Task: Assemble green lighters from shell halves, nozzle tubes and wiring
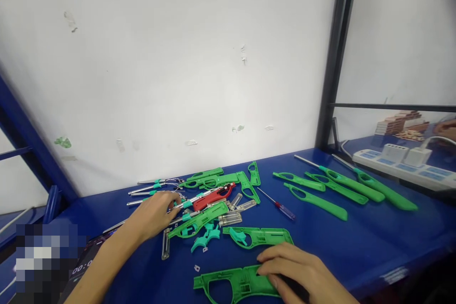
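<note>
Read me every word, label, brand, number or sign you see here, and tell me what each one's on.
"00:0": on the dark screen at lower left; anything after it is covered by the left forearm.
Pale label on the table edge: too blurred to read.
Power strip: any markings are too small to read.
Nearest green shell: no readable lettering.

1. Bright, soft light fills the white wall (199, 57) before me.
2. At right, the black post (337, 57) slants with wide-lens distortion.
3. Pixelation masks my near left.
4. The near right corner sinks into shadow.
</note>
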Action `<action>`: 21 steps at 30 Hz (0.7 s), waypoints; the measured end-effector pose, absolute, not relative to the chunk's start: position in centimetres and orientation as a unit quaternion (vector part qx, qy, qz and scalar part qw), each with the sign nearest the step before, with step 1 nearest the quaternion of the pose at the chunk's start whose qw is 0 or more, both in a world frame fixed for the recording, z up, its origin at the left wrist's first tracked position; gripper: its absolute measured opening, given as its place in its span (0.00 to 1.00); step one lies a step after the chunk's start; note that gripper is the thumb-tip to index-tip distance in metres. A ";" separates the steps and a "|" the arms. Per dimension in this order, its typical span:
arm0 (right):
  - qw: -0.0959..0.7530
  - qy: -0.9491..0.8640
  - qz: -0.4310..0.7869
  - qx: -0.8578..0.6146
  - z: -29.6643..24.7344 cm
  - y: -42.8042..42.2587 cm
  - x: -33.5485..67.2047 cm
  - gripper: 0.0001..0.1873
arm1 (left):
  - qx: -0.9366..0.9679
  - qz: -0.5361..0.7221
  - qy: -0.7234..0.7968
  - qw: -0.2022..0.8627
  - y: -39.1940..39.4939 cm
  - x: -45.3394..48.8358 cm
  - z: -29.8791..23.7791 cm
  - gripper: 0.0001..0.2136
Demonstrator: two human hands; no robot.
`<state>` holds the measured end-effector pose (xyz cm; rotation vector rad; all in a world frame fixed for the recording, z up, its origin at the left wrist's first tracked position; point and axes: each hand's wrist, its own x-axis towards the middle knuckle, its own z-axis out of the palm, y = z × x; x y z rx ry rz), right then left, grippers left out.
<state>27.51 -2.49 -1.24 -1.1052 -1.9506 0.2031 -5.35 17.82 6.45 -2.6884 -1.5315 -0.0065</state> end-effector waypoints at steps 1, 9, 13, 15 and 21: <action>0.425 -0.780 0.087 -0.450 -1.2 -2.5 27.5 0.15 | -0.869 0.002 -0.493 0.026 17.8 -5.2 6.4 0.15; 0.403 -0.779 0.110 -0.468 -1.2 -2.6 27.5 0.13 | -0.863 0.008 -0.501 0.062 17.9 -4.7 5.7 0.14; 0.394 -0.786 0.104 -0.466 -1.1 -2.5 27.6 0.13 | -0.863 -0.029 -0.500 0.074 17.9 -5.0 6.2 0.10; 0.389 -0.787 0.102 -0.467 -1.1 -2.5 27.6 0.13 | -0.863 -0.060 -0.495 0.081 17.8 -5.4 6.6 0.06; 0.390 -0.788 0.098 -0.467 -1.3 -2.5 27.5 0.13 | -0.850 -0.163 -0.490 0.102 16.0 -6.9 8.5 0.08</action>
